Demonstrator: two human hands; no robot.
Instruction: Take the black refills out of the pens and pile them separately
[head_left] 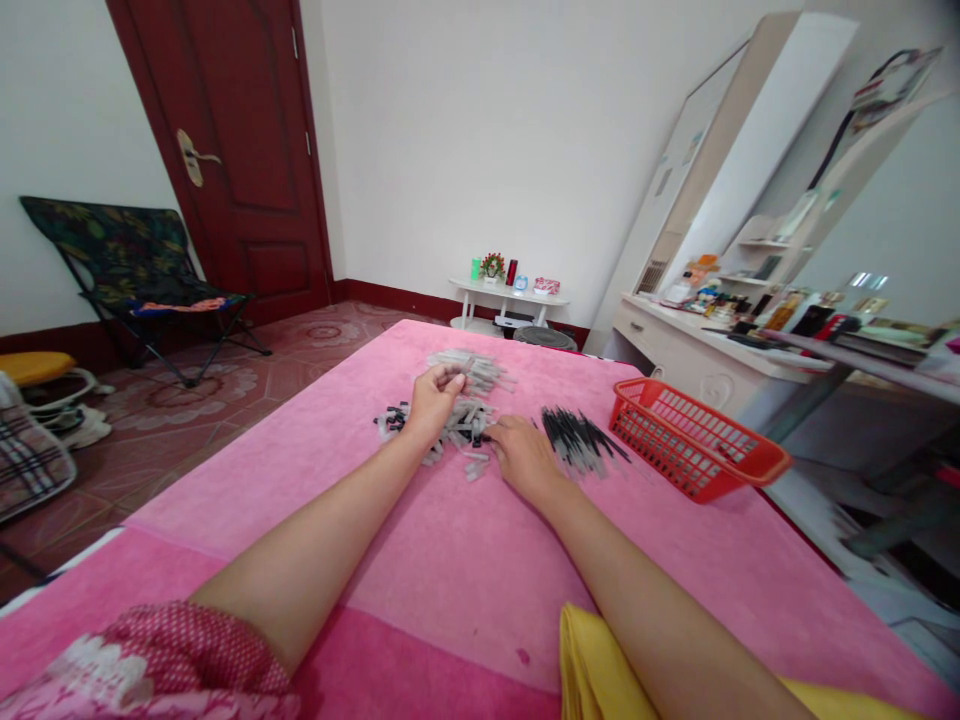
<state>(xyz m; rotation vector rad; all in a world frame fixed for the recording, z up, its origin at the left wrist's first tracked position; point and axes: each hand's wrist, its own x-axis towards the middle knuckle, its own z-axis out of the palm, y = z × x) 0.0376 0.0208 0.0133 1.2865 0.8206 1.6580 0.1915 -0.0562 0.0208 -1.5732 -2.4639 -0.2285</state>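
On the pink cloth (450, 540) lies a heap of small grey plastic tubes (469, 415) with a few black caps (390, 418) at its left edge. My left hand (433, 395) rests on the heap with its fingers curled round one grey tube. My right hand (521, 455) lies palm down at the heap's right edge, fingers bent onto the small parts; what they grip is hidden. A second, tidier pile of grey tubes (472, 365) lies just beyond. A bundle of thin black pen refills (577, 435) lies right of my right hand.
An orange plastic basket (694, 445) stands at the right of the cloth. Beyond are a small white table (510, 292), a cluttered dressing table with mirror (720, 330), a dark red door (240, 150) and a folding chair (127, 265). Yellow fabric (592, 650) lies near me.
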